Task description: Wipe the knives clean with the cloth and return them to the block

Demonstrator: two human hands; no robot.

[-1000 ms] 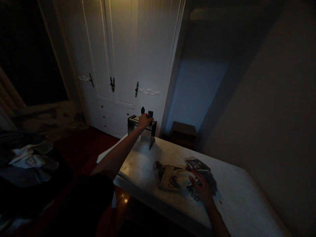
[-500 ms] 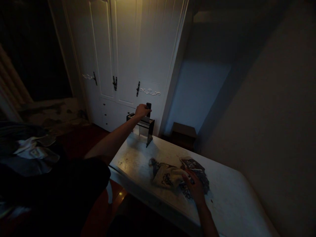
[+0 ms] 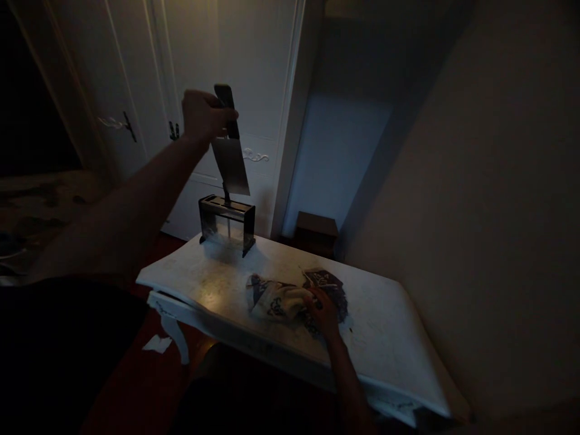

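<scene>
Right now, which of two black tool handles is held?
The higher handle, above the broad blade, in the left hand; the other handle stands at the rack.

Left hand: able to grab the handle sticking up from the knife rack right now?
Probably not: the left hand holds the cleaver above the knife rack, so isn't free for the handle.

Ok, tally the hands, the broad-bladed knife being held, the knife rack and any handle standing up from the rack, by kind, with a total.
Left hand and right hand: 2
Broad-bladed knife: 1
Knife rack: 1
Dark handle standing up from the rack: 1
Total: 5
</scene>
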